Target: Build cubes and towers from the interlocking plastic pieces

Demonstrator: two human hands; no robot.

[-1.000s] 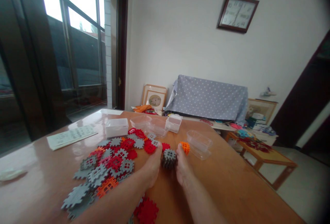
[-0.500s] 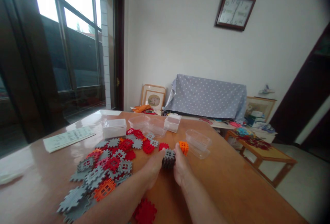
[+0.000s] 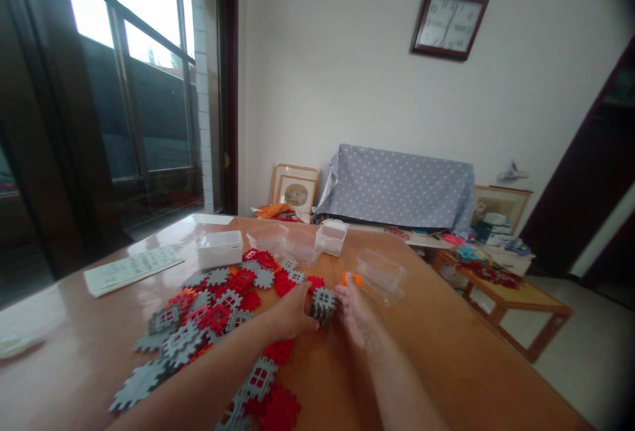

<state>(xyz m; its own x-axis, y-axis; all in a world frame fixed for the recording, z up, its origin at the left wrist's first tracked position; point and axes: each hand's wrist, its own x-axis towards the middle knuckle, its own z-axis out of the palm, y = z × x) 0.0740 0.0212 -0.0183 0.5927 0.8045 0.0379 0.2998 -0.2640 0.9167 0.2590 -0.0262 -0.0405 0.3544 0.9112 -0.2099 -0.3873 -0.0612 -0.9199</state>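
Note:
A small grey cube built of notched plastic tiles rests on the brown wooden table. My left hand presses against its left side with curled fingers. My right hand holds its right side, fingers bent round it. An orange tile lies just beyond my right fingertips. A heap of grey, red and orange tiles spreads to the left of my left arm, and more tiles lie between my forearms.
Clear plastic boxes and tubs stand at the table's far side. A printed sheet lies at the left. Beyond the table are a cloth-covered piece of furniture, a low cluttered table, a window and a wall clock.
Both hands closed in on the grey cube and my left fingers curled round it. The view shifted, and the orange tile now shows less behind my right hand.

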